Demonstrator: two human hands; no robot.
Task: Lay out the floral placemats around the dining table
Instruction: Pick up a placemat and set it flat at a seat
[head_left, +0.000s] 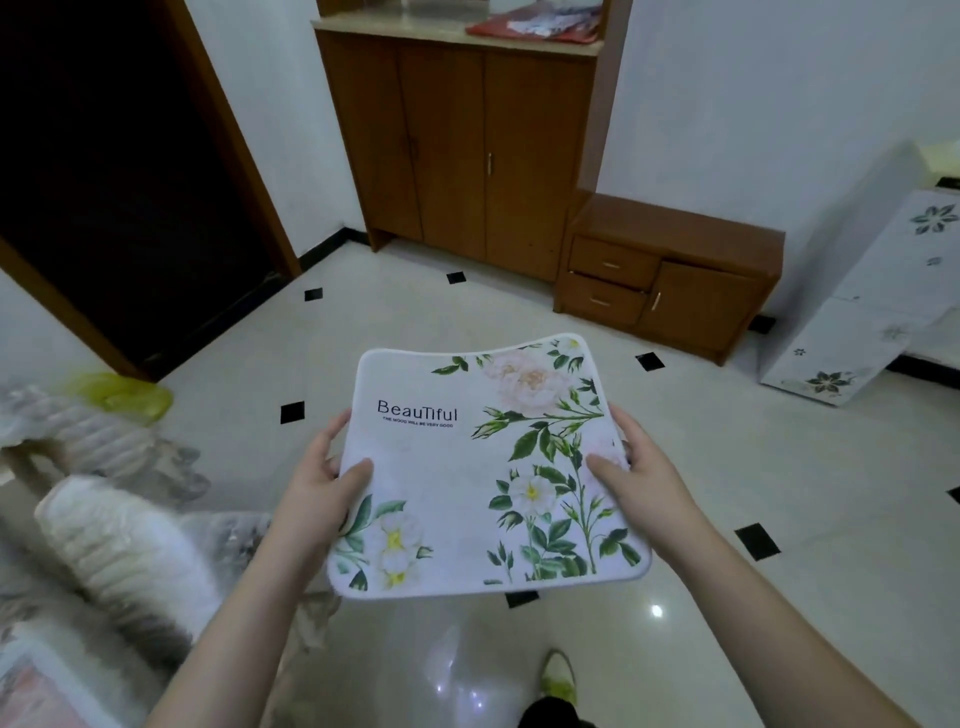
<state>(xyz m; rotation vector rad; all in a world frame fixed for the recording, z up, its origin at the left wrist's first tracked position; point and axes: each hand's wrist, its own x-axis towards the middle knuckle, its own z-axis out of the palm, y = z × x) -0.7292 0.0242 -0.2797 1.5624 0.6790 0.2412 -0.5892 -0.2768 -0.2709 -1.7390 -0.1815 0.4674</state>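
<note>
The floral placemat (483, 467) sits in the air between both hands, above the floor (779, 467); the left hand (322, 483) pinches its 9 o'clock edge and the right hand (639, 473) pinches its 3 o'clock edge, thumbs on top; it is white with green leaves and pale flowers; it says "BeauTiful" and, smaller, "THE MOOD WILL BE VERY GOOD".

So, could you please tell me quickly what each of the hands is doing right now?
Left hand: holds the left edge of the floral placemat, thumb on top.
Right hand: holds its right edge, thumb on top.
</note>
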